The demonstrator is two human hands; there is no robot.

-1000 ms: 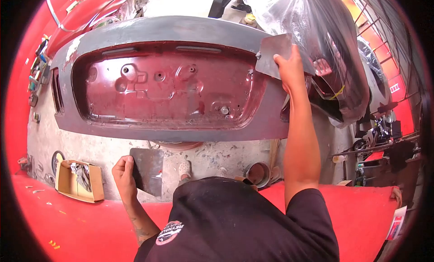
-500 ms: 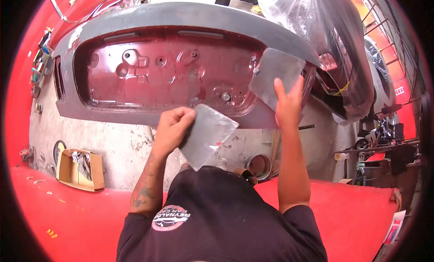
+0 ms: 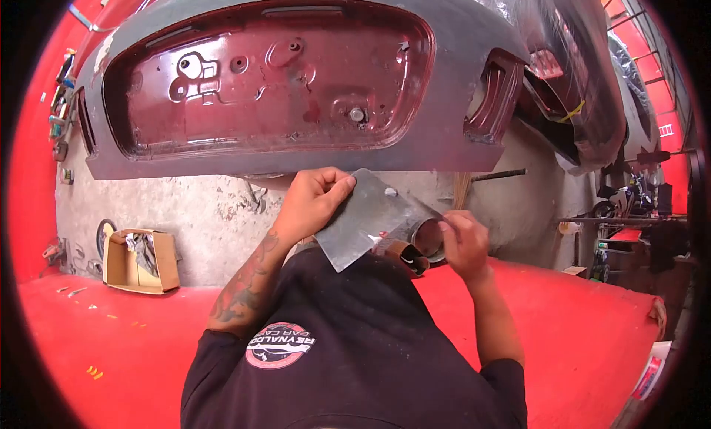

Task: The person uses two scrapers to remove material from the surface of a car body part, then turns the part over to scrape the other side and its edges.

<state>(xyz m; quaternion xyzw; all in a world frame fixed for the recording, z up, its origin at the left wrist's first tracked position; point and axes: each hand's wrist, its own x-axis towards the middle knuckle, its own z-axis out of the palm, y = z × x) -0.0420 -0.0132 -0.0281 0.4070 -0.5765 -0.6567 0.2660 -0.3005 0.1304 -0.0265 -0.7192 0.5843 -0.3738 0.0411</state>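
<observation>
My left hand [image 3: 318,199] pinches the upper corner of a flat, grey square spreader plate [image 3: 348,229], which is tilted in front of my shirt. A small pale lump, like filler paste [image 3: 391,193], shows at this plate's upper right edge. Closed around a second thin grey spreader [image 3: 427,209], my right hand [image 3: 466,244] is just to the right. That spreader is turned nearly edge-on, its far end close to the lump. Beyond both hands stands a car trunk lid [image 3: 296,159], grey around a dark red recess.
An open cardboard box [image 3: 141,262] lies on the floor at left. A round can [image 3: 429,240] stands behind my right hand. Plastic sheeting covers a car part [image 3: 578,81] at right. Red surface [image 3: 578,318] spans both sides of me.
My right hand has come down and back from the trunk lid towards the left plate, turning its spreader edge-on. The left plate has shifted slightly right. The view has tilted down.
</observation>
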